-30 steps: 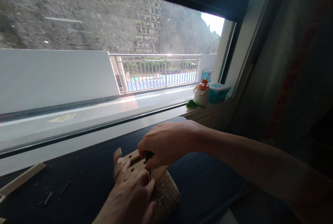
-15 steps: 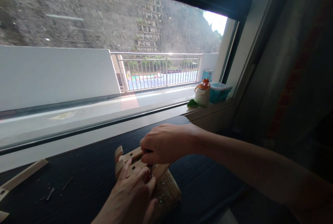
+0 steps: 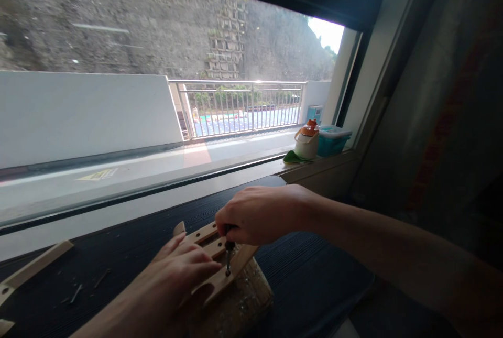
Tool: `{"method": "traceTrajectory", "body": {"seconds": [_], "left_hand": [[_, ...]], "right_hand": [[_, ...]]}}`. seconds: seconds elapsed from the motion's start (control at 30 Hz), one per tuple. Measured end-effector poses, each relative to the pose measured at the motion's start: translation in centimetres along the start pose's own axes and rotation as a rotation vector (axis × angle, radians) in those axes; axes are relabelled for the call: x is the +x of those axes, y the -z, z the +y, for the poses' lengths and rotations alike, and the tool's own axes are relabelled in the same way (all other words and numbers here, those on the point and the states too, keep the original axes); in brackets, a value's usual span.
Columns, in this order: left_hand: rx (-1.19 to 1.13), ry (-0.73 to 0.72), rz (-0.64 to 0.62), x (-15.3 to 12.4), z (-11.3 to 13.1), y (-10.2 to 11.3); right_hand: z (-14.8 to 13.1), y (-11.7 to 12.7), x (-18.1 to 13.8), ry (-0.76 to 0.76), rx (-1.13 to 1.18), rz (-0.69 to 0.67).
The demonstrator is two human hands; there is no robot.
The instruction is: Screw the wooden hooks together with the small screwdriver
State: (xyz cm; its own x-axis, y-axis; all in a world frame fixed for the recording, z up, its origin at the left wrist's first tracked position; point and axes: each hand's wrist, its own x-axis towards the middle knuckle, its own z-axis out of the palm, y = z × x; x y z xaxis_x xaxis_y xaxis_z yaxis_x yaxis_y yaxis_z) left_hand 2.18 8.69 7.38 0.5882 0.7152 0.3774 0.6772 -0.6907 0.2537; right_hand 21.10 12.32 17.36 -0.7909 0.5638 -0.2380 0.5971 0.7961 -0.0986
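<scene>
My right hand (image 3: 257,215) is closed around the dark handle of a screwdriver (image 3: 228,258). The tool stands nearly upright, its tip at a hole in the nearest light wooden strip (image 3: 241,263). Flat across the left part of the wooden pieces lies my left hand (image 3: 181,272), fingers stretched out and its thumb hidden. Beyond its fingertips, further wooden strips (image 3: 206,232) with dark holes show, and a rounded wooden end piece (image 3: 179,229) sticks up. Beneath these is a rough, worn wooden block (image 3: 255,288), partly in shadow.
A loose wooden strip (image 3: 37,266) lies at the left of the dark tabletop (image 3: 129,243), with screws (image 3: 76,294) and small debris nearby. On the windowsill (image 3: 251,173) stand an orange-topped bottle (image 3: 306,144), a green item (image 3: 294,157) and a teal box (image 3: 332,141).
My left hand has shifted left and flattened out, uncovering the near strip. My right hand has risen slightly and moved right, so the screwdriver's shaft now shows plainly.
</scene>
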Motion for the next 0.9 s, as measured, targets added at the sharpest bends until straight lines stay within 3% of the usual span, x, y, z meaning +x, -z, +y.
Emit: {"method": "traceTrajectory", "body": {"seconds": [0.13,0.23,0.3,0.37,0.47,0.53,0.7,0.9], "left_hand": [[-0.017,0.059,0.038,0.2,-1.6,1.6],[-0.058,0.051,-0.015,1.0,-2.2,1.8],[-0.074,0.073,0.007,1.4,-2.4,1.5],[-0.078,0.108,0.109,1.2,-2.5,0.9],[-0.117,0.14,0.279,-0.3,-2.6,-0.2],[-0.155,0.155,0.327,-1.8,-2.7,-1.2],[-0.214,0.207,0.384,-4.4,-3.0,-3.2],[-0.235,0.153,0.369,-4.5,-2.8,-3.0]], "right_hand": [[0.0,-0.4,-0.1,0.012,-0.011,0.019],[-0.4,-0.4,0.1,0.002,-0.031,0.029],[-0.6,-0.4,0.2,-0.005,-0.038,0.039],[-0.8,-0.2,0.2,-0.004,-0.042,0.037],[-0.9,0.0,0.0,0.017,-0.046,-0.007],[-1.1,0.2,-0.1,0.027,-0.049,-0.032],[-1.9,0.4,0.1,0.05,-0.074,-0.051],[-1.5,-0.1,1.2,0.054,-0.045,-0.014]]}}
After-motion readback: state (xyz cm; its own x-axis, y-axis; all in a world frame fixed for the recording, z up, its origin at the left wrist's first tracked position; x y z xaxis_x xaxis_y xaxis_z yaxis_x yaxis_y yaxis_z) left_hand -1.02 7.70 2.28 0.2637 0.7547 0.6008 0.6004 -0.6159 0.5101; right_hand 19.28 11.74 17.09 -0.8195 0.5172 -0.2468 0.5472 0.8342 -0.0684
